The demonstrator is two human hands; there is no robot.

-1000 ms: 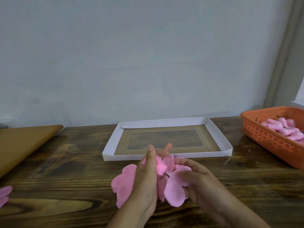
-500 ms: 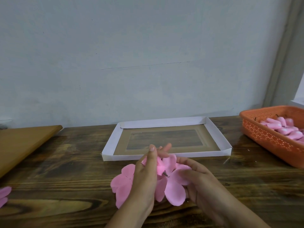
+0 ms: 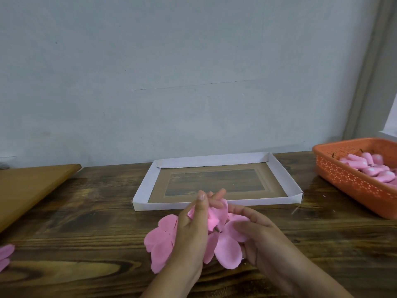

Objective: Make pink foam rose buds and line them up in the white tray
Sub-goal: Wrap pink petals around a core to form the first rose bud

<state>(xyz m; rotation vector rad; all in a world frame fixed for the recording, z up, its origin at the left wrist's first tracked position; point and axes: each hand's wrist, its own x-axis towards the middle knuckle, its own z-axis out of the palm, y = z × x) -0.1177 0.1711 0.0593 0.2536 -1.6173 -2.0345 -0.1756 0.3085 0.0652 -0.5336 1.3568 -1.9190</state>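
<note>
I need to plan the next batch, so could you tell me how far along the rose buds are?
Done: nothing lined up; the white tray holds no buds. In hand: both hands, left hand and right hand, work pink foam petals around one bud. Left: finishing it and filling the tray.

Over the last second the left hand kept wrapping a soft pink foam petal round the bud's core, folding it tighter, while the right hand drew its fingers closer over the loose petals (only a slight shift).
</note>
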